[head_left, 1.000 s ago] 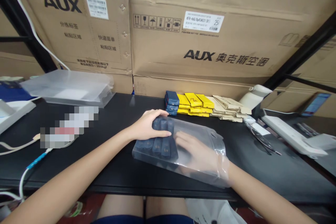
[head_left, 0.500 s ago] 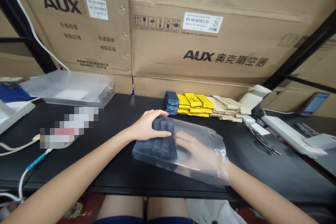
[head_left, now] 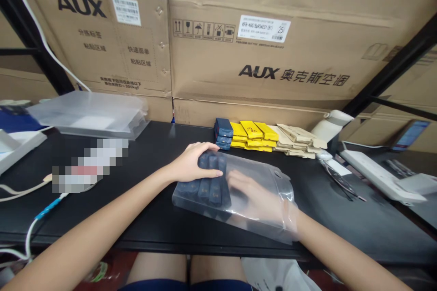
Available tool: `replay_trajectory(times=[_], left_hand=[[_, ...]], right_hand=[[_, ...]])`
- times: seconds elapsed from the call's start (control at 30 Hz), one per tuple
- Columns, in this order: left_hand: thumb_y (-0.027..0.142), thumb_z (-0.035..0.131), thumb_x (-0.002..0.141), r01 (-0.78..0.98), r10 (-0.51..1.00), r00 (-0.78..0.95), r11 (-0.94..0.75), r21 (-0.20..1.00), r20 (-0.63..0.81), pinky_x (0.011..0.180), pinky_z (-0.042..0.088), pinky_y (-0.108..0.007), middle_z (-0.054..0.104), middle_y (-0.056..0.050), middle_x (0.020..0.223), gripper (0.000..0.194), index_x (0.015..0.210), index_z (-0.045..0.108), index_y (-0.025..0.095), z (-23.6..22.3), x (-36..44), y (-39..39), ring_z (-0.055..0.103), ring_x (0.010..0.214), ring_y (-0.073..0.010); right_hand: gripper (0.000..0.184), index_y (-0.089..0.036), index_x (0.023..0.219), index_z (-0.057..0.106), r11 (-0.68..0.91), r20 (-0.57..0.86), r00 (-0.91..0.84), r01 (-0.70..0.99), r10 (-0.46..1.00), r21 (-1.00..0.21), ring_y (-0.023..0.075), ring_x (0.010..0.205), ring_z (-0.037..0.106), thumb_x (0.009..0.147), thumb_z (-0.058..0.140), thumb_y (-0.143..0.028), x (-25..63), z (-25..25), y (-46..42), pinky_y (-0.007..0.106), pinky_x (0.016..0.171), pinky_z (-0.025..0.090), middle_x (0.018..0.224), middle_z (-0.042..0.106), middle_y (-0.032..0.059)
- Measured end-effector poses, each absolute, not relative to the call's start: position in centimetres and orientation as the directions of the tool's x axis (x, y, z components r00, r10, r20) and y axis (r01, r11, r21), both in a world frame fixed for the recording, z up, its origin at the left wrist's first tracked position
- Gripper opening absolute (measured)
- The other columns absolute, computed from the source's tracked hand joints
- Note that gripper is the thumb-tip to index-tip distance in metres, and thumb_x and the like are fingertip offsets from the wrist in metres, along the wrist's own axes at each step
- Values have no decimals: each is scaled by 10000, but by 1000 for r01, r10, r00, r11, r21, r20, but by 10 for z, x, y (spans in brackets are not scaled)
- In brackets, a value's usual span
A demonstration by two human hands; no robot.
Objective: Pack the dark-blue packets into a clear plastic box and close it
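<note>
A frosted clear plastic zip bag (head_left: pixel 254 168) lies on the black table in front of me, its mouth toward the right. Dark blue packets (head_left: pixel 210 186) sit in rows at its left end. From outside, my left hand (head_left: pixel 194 163) spans the packets through the plastic, thumb on the near side and fingers along the far edge. My right hand (head_left: pixel 247 191) reaches inside the bag through the mouth. Its fingers are loosely bent and apart, close to the packets' right side, with nothing visible in them. The plastic blurs the fingertips.
Behind the bag stand stacks of dark blue packets (head_left: pixel 223 132), yellow packets (head_left: pixel 252 131) and beige packets (head_left: pixel 297 138), beside a white bottle (head_left: pixel 332 125). More plastic bags (head_left: pixel 92 111) lie at back left. A power strip (head_left: pixel 378 175) and cables are at right; large cartons (head_left: pixel 211 72) form the back.
</note>
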State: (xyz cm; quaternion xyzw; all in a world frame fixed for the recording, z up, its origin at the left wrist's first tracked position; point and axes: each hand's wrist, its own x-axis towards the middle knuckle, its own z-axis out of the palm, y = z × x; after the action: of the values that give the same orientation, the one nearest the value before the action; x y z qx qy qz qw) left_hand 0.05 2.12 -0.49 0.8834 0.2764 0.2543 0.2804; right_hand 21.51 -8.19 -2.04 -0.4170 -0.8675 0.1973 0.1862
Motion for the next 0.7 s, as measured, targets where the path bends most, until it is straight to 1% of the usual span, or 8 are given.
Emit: replay_trajectory(times=[0.17,0.27,0.43,0.57,0.7], left_hand=[[536,698,696,338,629,715,-693,637,305,1000,375,-442,604,-57,1189,585,1194,541,271,-5,1,22,504,1129,-275],[541,694,699,333,623,718,-699,632,310,999,374,-436,600,-57,1183,577,1187,548,269,-5,1,22,505,1121,-272],[539,693,701,337,624,716,-700,629,311,1001,374,-434,602,-51,1179,564,1179,556,271,-5,1,22,504,1121,-271],[538,697,696,340,630,715,-693,635,304,1000,373,-444,601,-54,1182,569,1181,554,278,-5,1,22,501,1123,-277],[538,698,695,343,632,716,-690,637,298,1000,373,-447,599,-55,1180,570,1180,553,275,-5,1,22,496,1123,-276]], right_hand=[[417,-191,1124,567,586,187,-589,615,786,-527,252,1096,537,743,706,-287,215,-21,-80,400,974,423,1141,594,88],[334,-190,1073,598,586,179,-593,617,785,-526,243,1081,538,766,696,-280,215,-20,-80,388,957,435,1119,596,84],[203,-188,982,651,593,158,-621,596,768,-541,205,962,562,800,676,-276,218,-19,-79,349,863,475,1038,589,70],[170,-192,954,682,596,153,-636,574,756,-561,194,950,557,800,687,-265,220,-21,-76,345,864,467,1017,578,60],[176,-204,976,685,588,152,-637,558,756,-585,189,959,554,808,685,-256,220,-22,-77,338,859,467,1017,579,55]])
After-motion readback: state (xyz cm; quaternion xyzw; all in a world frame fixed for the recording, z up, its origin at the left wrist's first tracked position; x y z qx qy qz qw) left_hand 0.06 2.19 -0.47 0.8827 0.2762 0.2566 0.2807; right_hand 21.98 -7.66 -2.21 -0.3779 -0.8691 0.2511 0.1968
